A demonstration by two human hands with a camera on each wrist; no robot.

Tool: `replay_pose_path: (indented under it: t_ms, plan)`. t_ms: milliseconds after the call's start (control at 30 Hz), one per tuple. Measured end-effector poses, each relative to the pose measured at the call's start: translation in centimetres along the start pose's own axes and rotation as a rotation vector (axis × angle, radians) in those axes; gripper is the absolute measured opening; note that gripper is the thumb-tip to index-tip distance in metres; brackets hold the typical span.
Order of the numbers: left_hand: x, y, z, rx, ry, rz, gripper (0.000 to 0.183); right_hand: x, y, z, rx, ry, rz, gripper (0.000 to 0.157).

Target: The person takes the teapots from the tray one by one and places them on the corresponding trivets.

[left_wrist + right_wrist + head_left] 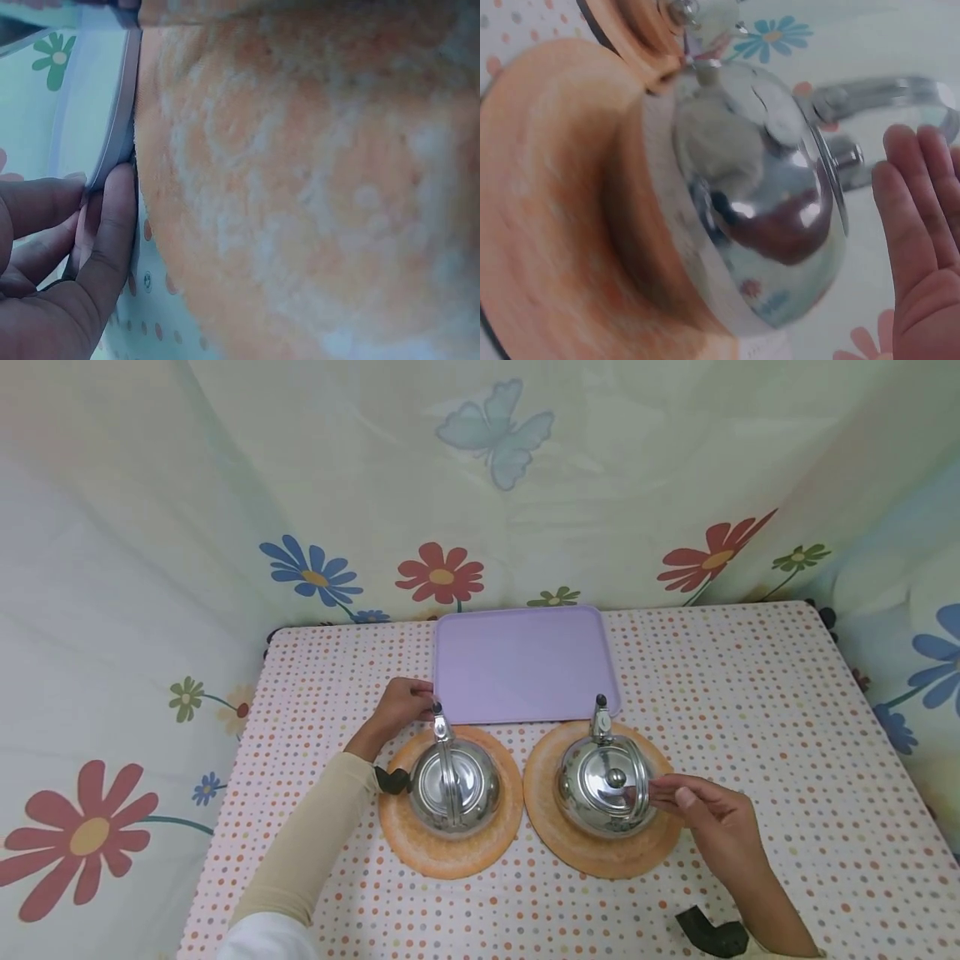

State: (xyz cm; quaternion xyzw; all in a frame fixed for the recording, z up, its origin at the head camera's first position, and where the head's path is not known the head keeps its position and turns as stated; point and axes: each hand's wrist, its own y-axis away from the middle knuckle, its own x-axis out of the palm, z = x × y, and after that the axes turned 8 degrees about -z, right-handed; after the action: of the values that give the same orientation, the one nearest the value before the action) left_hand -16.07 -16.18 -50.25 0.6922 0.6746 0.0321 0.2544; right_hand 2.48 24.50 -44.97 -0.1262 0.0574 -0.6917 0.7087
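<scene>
My left hand (401,706) is at the near left corner of a lilac tray (525,664). In the left wrist view, its thumb and fingers pinch the rim of the tray (116,131). Just right of that hand, a shiny steel kettle (480,789) has its handle upright and its spout toward the tray. A second steel kettle (577,797) stands to the right, its handle leaning right. At that handle (870,97) are the fingertips of my right hand (720,822), whose fingers look straight in the right wrist view.
Under the kettles lie two round, bread-coloured mats, the left mat (453,866) and the right mat (600,865), side by side. A dotted cloth (780,710) covers the table. Behind the table hangs a flowered curtain (615,468).
</scene>
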Motion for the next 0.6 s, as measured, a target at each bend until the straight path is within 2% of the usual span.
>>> replay_pose_path:
  t_ms: [100,267,333,467,600]
  plan:
    - [0.0,-0.2,0.5,0.001,0.021,-0.005,0.035,-0.5,-1.0,-0.2,-0.017,0.153,-0.058,0.026]
    - [-0.1,-0.4,1.2,-0.015,0.058,0.017,0.036,-1.0,-2.9,-0.7,-0.093,0.634,-0.145,0.023]
    - [-0.1,-0.3,1.3,-0.026,0.062,0.030,0.037,-1.2,-3.5,-0.9,-0.147,0.754,-0.144,0.023]
    - [-0.2,-0.3,1.4,-0.048,0.086,0.040,0.036,-1.6,-4.8,-1.0,-0.208,0.862,-0.119,0.026]
    - [-0.5,-0.2,1.0,-0.046,0.066,0.048,0.031,-2.3,-6.1,-1.1,-0.178,0.905,-0.113,0.027]
